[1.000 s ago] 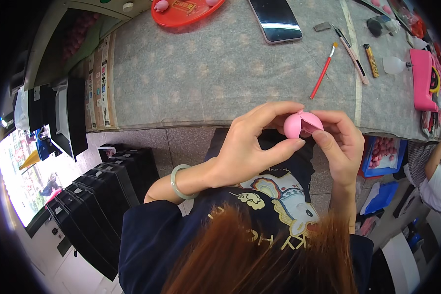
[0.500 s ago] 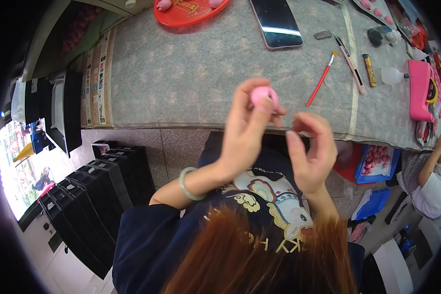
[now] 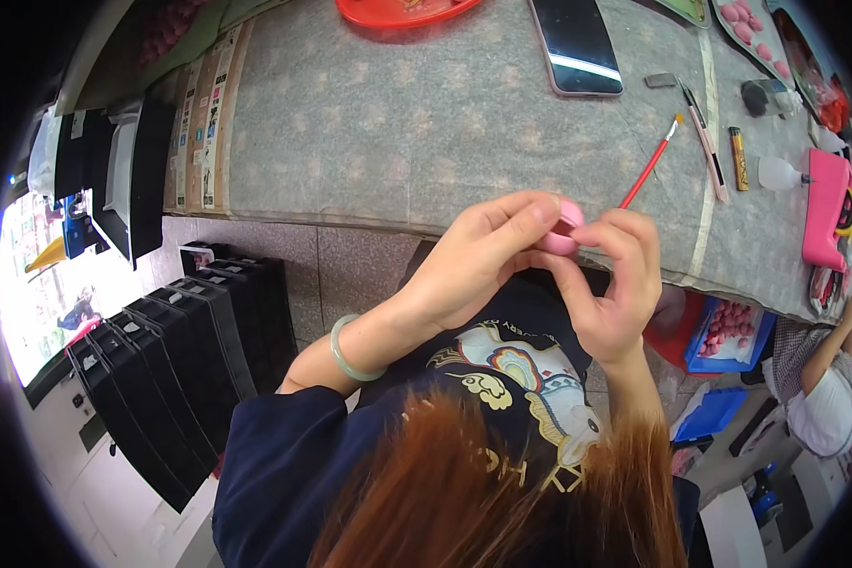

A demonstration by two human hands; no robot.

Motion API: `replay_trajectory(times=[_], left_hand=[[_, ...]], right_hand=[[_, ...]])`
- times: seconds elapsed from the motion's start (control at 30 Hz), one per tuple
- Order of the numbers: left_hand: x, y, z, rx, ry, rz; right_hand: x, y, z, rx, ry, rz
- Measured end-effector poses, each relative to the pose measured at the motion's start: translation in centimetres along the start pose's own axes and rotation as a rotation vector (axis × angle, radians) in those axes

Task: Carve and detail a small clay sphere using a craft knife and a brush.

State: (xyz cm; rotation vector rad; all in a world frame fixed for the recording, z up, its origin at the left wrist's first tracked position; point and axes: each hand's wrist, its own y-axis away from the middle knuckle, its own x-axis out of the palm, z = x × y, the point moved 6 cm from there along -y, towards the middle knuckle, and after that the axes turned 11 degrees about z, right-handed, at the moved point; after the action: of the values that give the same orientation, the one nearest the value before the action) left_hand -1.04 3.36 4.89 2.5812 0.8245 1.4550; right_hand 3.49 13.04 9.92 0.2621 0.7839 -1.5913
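Note:
A small round pink piece [image 3: 562,242] with a dark opening in its side is held just above the table's front edge. My left hand [image 3: 504,235] grips it from the left, thumb on top and fingers curled behind. From the other side my right hand [image 3: 617,275] pinches its right edge between thumb and forefinger. What kind of piece it is I cannot make out. Beyond my right hand lies a paintbrush [image 3: 651,163] with a red handle, its lower end partly behind the fingers.
The grey cloth-covered table [image 3: 350,142] bears a red plate [image 3: 407,15], a phone [image 3: 577,49], a slim pen-like tool [image 3: 706,151], a yellow tube [image 3: 738,159] and a pink tape dispenser [image 3: 825,210]. A blue crate [image 3: 699,352] of pink pieces stands below right. Another person [image 3: 824,417] sits far right.
My right hand has come up and left to take hold of the pink piece, which was in my left hand alone. The left hand has moved right and lower. The whole view has shifted slightly.

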Motion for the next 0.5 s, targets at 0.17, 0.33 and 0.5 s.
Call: replay_trajectory(times=[0.17,0.33,0.5], left_hand=[[0.9,0.0,-0.7,-0.049,0.008,-0.021],[0.7,-0.7,0.4,-0.103,0.031,0.02],[-0.9,-1.1,1.8,-0.075,0.061,-0.089]], right_hand=[[-0.3,0.5,-0.5,0.079,-0.063,-0.125],[0.5,1.7,0.1,-0.008,0.086,-0.131],[1.4,1.7,0.1,-0.071,0.174,-0.075]])
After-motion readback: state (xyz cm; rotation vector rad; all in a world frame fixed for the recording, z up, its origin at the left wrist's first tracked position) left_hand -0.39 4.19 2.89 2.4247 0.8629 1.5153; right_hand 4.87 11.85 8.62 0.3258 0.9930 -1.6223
